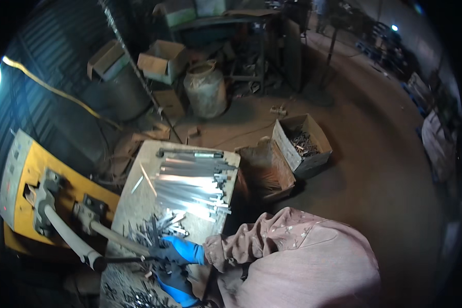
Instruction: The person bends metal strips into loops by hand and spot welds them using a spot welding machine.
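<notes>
Observed: a blue-and-black gloved right hand (184,250) and a blue-and-black gloved left hand (177,287) stand close together over the worn, pale counter (128,208). Fingers of both curl inward; shadow hides the tips, so whether either grip pinches a piece cannot be told.

Just left of the right grip ends a straight grey metal bar (117,237), mounted on a boxy yellow-and-grey machine (95,187). A second, pale round bar (69,236) leaves the same machine; at its dark end a thin dark rod (120,260) points toward the grips.

Directly above the right grip lies a loose heap of short metal pieces (156,226); farther above, a row of long, flat, shiny metal strips (190,187). Below and left of the left grip lies a pile of small dark metal parts (138,299).

Judgement: the step in hand appears to be positioning work at the bar ends; the next move calls for steady hands and fingertips clear of the rod
</notes>
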`<state>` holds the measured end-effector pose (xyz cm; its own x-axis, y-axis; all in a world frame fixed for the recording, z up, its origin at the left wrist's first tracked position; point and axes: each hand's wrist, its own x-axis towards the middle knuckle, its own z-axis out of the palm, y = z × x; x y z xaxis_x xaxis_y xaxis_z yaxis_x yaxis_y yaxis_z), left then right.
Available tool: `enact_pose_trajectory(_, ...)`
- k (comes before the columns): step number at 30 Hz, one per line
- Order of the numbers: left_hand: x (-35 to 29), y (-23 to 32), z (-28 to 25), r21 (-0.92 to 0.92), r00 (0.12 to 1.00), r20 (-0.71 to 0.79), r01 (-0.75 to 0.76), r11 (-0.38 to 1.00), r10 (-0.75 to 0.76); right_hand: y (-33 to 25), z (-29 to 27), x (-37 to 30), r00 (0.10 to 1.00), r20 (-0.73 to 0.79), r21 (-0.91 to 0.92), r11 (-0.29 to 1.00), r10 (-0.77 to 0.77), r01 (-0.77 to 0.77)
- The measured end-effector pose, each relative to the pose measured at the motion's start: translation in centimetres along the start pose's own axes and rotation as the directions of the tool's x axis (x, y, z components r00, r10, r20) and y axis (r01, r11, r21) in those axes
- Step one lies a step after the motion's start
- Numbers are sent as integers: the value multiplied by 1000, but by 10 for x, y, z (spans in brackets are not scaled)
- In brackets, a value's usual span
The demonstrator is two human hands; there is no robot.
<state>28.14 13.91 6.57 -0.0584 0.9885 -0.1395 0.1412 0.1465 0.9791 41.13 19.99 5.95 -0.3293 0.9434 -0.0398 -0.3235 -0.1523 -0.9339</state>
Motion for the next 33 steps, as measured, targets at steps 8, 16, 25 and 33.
enact_pose_trajectory(8, 9, -16, 16, -249, 992, -52, -120, 961, 111, -2, -22, -13, 831, -75, -541, 723, -551, 430)
enact_pose_trajectory(16, 5, -9, 13, -147, 998, 62, 17, 989, -8, -19, -26, -23, 726, 158, -824, 317, -669, 471)
enact_pose_trajectory(25, 16, 4, 5, -775, 772, 449, 587, 233, -451, -28, -32, -20, 641, 288, -894, 40, -711, 446)
enact_pose_trajectory(33, 11, 12, 3, -489, 799, 386, 601, 632, -461, -38, -41, -28, 618, 341, -890, -32, -708, 454)
